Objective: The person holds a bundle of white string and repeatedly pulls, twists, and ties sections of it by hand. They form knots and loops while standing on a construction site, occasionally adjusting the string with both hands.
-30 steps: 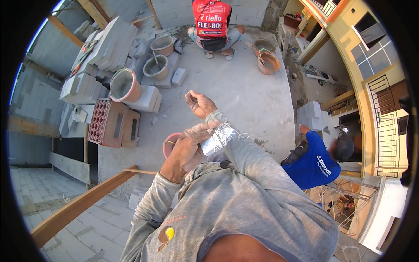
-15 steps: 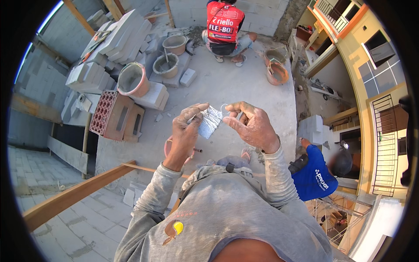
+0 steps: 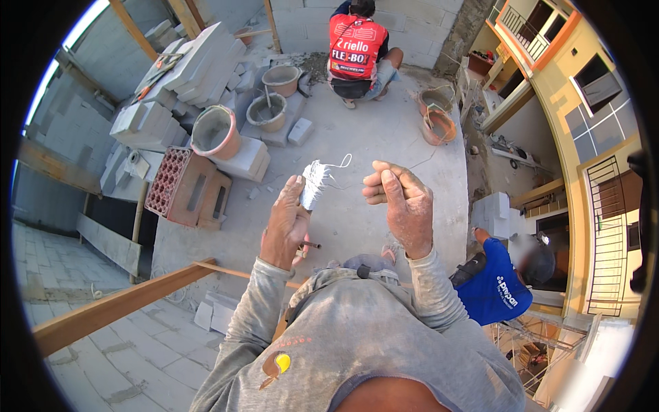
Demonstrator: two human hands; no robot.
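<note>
More gap between hands now: left hand (image 3: pixel 283 230) grips string bundle (image 3: pixel 313 185), likely part-unwound; right hand (image 3: pixel 408 211) pinched nearly closed, hold unclear.

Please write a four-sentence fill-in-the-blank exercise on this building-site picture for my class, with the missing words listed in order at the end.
1. The string bundle is gripped in the wearer's ____ hand.
2. The person crouching near the far wall wears a mainly ____ top.
3. The person at the right wears a ____ top.
4. Near the right edge of the slab stand ____ buckets.

Missing words: left; red; blue; two.
</note>
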